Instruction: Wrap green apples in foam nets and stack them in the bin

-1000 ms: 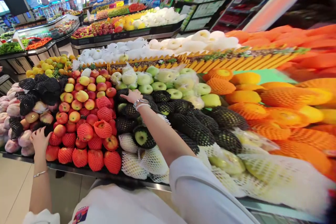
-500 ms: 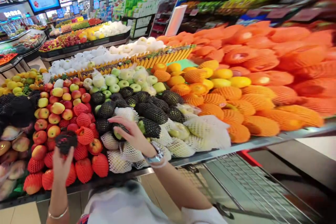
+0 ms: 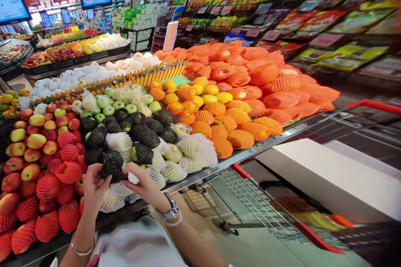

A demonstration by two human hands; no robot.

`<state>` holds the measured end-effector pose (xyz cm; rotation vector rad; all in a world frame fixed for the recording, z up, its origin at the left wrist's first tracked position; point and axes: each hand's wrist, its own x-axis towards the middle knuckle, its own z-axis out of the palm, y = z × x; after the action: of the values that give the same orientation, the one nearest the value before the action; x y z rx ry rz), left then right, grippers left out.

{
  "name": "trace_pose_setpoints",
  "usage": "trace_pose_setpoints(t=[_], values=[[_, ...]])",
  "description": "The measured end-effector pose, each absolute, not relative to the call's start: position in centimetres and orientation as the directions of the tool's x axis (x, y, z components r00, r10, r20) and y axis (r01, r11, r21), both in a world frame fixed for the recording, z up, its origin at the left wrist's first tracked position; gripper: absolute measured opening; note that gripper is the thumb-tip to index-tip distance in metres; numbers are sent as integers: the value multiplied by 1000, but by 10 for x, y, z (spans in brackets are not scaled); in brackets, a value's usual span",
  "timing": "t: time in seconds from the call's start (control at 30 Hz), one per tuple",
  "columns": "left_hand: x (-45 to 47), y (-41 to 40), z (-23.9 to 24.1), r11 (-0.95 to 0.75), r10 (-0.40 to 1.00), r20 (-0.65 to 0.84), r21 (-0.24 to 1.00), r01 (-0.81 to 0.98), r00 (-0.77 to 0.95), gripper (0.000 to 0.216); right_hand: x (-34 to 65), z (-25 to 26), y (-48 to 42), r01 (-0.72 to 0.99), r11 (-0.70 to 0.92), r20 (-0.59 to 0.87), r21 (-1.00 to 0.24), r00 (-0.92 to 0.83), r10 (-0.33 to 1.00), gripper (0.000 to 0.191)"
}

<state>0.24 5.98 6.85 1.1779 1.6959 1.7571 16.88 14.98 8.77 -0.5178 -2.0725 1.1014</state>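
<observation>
Just above the near edge of the fruit display, my left hand (image 3: 94, 187) grips a crumpled black foam net (image 3: 112, 164). My right hand (image 3: 144, 183) pinches the other side of the same net between thumb and fingers. Whether a fruit sits inside the net I cannot tell. A pale patch shows between my right thumb and forefinger; what it is stays unclear. Below and behind my hands lie fruits in white foam nets (image 3: 112, 202) and fruits in black foam nets (image 3: 145, 135). Red-netted apples (image 3: 67, 171) lie to the left.
Green apples (image 3: 108, 110), orange-netted fruits (image 3: 241, 137) and larger netted fruits (image 3: 282, 94) fill the display to the back and right. A metal rail (image 3: 225, 167) runs along its front. At the right stands a shopping cart (image 3: 260, 200) with a white box (image 3: 338, 175) by it.
My view has swung to the right. My left hand has carried the black net rightward, and my right hand has left the displayed fruit and closed on that net.
</observation>
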Motion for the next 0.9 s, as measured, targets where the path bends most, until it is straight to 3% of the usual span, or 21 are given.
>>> trace_pose_setpoints(t=[0.13, 0.27, 0.4, 0.47, 0.57, 0.67, 0.8, 0.9], values=[[31, 80, 79, -250, 762, 345, 938, 242, -548, 39, 184, 88, 163, 46, 647, 409, -761, -740, 534, 19], [49, 90, 92, -291, 891, 405, 856, 427, -203, 26, 199, 75, 175, -88, 710, 473, -699, -801, 366, 29], [64, 101, 91, -392, 899, 437, 776, 494, 27, 34, 213, 54, 187, -96, 800, 619, -592, -690, 375, 25], [71, 107, 85, -410, 884, 468, 769, 490, 4, 45, 219, 45, 193, -59, 830, 639, -555, -669, 380, 25], [79, 116, 75, -398, 825, 535, 779, 484, -182, 58, 226, 34, 200, 26, 832, 572, -554, -715, 404, 22], [82, 121, 73, -312, 751, 565, 759, 572, -342, 46, 230, 27, 204, 66, 791, 478, -608, -766, 431, 27], [85, 121, 85, -192, 782, 546, 671, 716, -302, 26, 230, 22, 205, 1, 737, 462, -676, -779, 424, 46], [88, 118, 91, -256, 779, 593, 597, 760, -204, 16, 227, 21, 207, 6, 694, 468, -720, -734, 492, 55]])
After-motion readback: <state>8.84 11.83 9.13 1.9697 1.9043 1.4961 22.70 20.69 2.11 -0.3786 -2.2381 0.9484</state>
